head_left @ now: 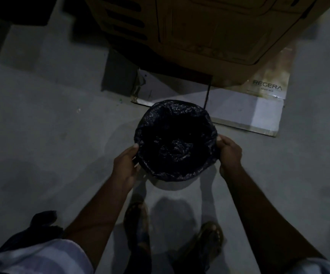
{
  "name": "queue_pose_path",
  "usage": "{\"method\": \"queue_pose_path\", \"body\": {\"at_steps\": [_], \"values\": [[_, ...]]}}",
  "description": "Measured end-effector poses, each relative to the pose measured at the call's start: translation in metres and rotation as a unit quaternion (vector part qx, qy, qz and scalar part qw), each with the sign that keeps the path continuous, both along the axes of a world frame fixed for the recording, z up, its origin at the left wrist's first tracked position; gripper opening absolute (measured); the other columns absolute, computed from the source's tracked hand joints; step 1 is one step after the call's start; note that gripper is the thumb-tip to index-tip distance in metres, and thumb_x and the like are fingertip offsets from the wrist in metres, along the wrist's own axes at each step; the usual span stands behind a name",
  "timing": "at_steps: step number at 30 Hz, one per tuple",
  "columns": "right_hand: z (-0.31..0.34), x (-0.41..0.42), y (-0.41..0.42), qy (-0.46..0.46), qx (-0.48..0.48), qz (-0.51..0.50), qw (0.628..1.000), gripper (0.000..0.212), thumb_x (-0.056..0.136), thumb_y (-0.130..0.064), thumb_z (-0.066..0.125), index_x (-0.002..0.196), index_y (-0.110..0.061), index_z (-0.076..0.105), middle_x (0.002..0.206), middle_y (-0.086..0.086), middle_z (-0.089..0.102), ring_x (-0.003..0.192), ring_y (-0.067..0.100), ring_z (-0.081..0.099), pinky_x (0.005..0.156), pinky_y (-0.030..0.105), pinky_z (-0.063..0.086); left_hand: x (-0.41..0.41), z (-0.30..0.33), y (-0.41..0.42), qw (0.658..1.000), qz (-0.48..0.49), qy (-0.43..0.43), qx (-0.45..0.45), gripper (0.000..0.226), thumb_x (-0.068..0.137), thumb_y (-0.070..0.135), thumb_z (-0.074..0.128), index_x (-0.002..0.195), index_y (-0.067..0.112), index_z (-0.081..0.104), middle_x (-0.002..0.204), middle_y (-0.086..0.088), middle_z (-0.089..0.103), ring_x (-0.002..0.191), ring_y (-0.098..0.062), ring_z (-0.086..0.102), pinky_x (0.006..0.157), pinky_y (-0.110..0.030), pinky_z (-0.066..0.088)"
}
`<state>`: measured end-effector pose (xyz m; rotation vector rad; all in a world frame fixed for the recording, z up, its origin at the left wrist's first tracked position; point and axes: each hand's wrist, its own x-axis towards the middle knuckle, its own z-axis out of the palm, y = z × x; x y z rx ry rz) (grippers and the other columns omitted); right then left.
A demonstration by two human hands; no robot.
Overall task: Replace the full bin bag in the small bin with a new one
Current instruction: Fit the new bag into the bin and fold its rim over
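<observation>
Cardboard sheet (245,113) just behind lined bin (176,139).

Dim grey floor with a cabinet and cardboard

A wooden cabinet (209,30) with slatted vents fills the top of the frame. Below it, right of centre, a flattened cardboard sheet (259,111) printed "REGERA" lies on the grey floor (51,125). A dark cloth (41,224) shows at lower left, and two sandalled feet (209,240) at the bottom centre.

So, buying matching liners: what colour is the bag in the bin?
Black, glossy and crinkled; the bin bag shows in the head view.
</observation>
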<state>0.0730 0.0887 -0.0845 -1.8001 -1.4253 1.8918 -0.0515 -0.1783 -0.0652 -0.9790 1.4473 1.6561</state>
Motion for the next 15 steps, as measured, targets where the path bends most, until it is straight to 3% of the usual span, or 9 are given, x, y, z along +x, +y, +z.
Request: {"method": "queue_pose_path", "body": {"at_steps": [2, 4, 5, 7, 9, 12, 15], "values": [[-0.004, 0.000, 0.003, 0.023, -0.075, -0.006, 0.997, 0.036, 0.078, -0.002, 0.066, 0.111, -0.010, 0.079, 0.113, 0.015, 0.076, 0.109, 0.037, 0.070, 0.092, 0.050, 0.060, -0.003, -0.002, -0.002, 0.998, 0.027, -0.031, 0.039, 0.031, 0.101, 0.026, 0.060, 0.129, 0.012, 0.067, 0.123, -0.008, 0.069, 0.110, -0.024, 0.063, 0.082, -0.038, 0.056], [-0.007, 0.001, 0.005, 0.036, -0.188, -0.001, 0.981, 0.032, 0.083, -0.012, 0.069, 0.112, -0.004, 0.076, 0.116, 0.017, 0.074, 0.105, 0.035, 0.071, 0.085, 0.042, 0.063, -0.005, -0.002, -0.004, 0.995, 0.043, -0.065, 0.065, 0.028, 0.104, 0.026, 0.056, 0.124, 0.011, 0.069, 0.119, -0.008, 0.072, 0.102, -0.022, 0.068, 0.075, -0.036, 0.060], [-0.009, 0.001, 0.006, 0.024, -0.241, -0.007, 0.970, 0.022, 0.092, -0.017, 0.066, 0.105, -0.004, 0.077, 0.107, 0.014, 0.076, 0.094, 0.029, 0.073, 0.075, 0.036, 0.064, -0.004, -0.003, -0.004, 0.992, 0.057, -0.079, 0.078, 0.025, 0.105, 0.025, 0.054, 0.115, 0.011, 0.072, 0.113, -0.008, 0.074, 0.095, -0.022, 0.072, 0.069, -0.034, 0.063], [-0.013, 0.001, 0.010, -0.034, -0.294, -0.013, 0.955, 0.025, 0.103, -0.022, 0.056, 0.091, -0.007, 0.073, 0.080, 0.007, 0.073, 0.068, 0.019, 0.071, 0.057, 0.029, 0.062, -0.004, -0.009, -0.006, 0.990, 0.071, -0.082, 0.084, 0.021, 0.105, 0.020, 0.053, 0.105, 0.011, 0.073, 0.107, -0.008, 0.075, 0.091, -0.022, 0.073, 0.067, -0.033, 0.064], [-0.010, -0.005, 0.016, -0.095, -0.261, 0.063, 0.959, 0.021, 0.102, -0.020, 0.057, 0.089, -0.009, 0.069, 0.077, 0.007, 0.072, 0.067, 0.019, 0.067, 0.054, 0.027, 0.058, -0.007, -0.015, -0.007, 0.993, 0.050, -0.059, 0.083, 0.019, 0.104, 0.014, 0.053, 0.106, 0.011, 0.072, 0.108, -0.007, 0.073, 0.096, -0.022, 0.070, 0.077, -0.032, 0.064], [-0.004, -0.011, 0.027, -0.162, -0.074, 0.203, 0.963, 0.021, 0.094, -0.007, 0.063, 0.075, -0.016, 0.067, 0.082, 0.005, 0.067, 0.066, 0.014, 0.058, 0.051, 0.020, 0.049, -0.008, -0.013, -0.005, 0.999, -0.025, -0.018, 0.045, 0.020, 0.099, 0.011, 0.056, 0.101, 0.015, 0.075, 0.100, -0.002, 0.076, 0.091, -0.018, 0.070, 0.080, -0.032, 0.059], [0.013, -0.015, 0.034, -0.145, -0.047, 0.202, 0.967, 0.022, 0.092, -0.002, 0.063, 0.077, -0.016, 0.070, 0.085, 0.005, 0.069, 0.081, 0.020, 0.065, 0.064, 0.024, 0.054, -0.010, -0.013, -0.005, 0.998, -0.009, -0.021, -0.050, 0.014, 0.099, 0.028, 0.061, 0.104, 0.023, 0.073, 0.114, 0.003, 0.072, 0.105, -0.019, 0.063, 0.089, -0.038, 0.049]]}}
